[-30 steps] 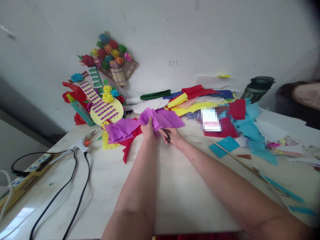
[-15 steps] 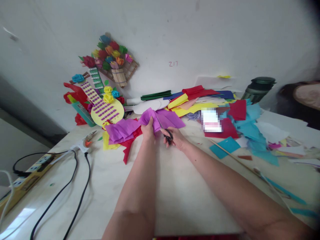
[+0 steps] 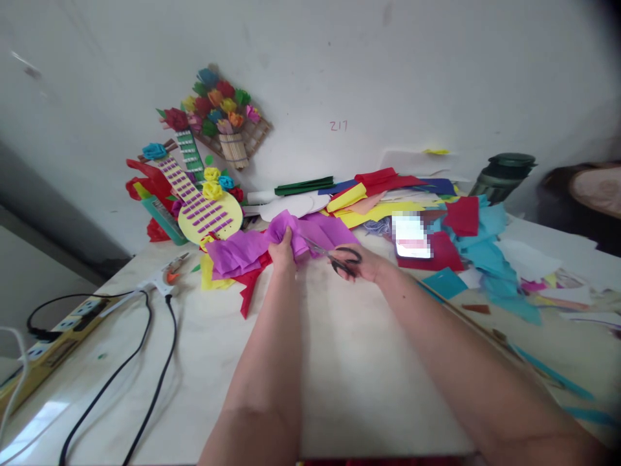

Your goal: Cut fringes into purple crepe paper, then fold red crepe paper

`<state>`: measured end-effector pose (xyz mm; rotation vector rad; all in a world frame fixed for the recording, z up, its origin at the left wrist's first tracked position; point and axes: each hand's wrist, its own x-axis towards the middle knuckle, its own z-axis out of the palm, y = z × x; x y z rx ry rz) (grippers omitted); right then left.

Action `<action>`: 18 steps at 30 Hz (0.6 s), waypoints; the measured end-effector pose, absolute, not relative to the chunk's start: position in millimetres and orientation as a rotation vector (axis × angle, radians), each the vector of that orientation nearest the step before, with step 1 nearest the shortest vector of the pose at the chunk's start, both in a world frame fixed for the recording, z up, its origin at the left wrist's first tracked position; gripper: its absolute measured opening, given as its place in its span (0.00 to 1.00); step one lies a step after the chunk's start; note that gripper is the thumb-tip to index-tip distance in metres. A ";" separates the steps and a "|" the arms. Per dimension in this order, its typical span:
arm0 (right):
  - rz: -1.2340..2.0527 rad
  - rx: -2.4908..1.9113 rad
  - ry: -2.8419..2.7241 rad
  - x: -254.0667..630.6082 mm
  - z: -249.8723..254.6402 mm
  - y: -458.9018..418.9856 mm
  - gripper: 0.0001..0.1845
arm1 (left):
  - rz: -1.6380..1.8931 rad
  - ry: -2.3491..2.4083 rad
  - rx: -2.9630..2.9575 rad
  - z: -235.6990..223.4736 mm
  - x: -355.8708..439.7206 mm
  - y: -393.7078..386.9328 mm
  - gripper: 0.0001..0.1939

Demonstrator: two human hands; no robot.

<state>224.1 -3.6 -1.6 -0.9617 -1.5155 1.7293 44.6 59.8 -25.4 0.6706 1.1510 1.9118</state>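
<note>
Purple crepe paper (image 3: 237,254) stretches in a crumpled strip across the middle of the table. My left hand (image 3: 282,251) is closed on it, thumb on top. In my right hand (image 3: 365,264) is a pair of black-handled scissors (image 3: 345,260), its blades pointing left toward the paper. The blade tips reach the paper's lower edge just right of my left hand. Beneath the purple paper lie a red paper piece (image 3: 248,296) and a yellow one (image 3: 211,277).
A glue gun (image 3: 160,279) and a power strip (image 3: 53,343) with trailing cords lie left. Behind are a paper guitar (image 3: 209,217) and a flower basket (image 3: 233,150). A lit phone (image 3: 411,236), blue paper scraps (image 3: 490,252) and a dark bottle (image 3: 504,175) are right.
My right hand has drawn the scissors back to the right and slightly down, away from the paper's middle. My left hand keeps its hold and has shifted slightly left.
</note>
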 end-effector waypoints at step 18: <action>0.157 -1.974 -2.027 212.7 -2.0 32.5 0.14 | 1.896 1.118 0.723 -27.3 44.4 61.0 0.19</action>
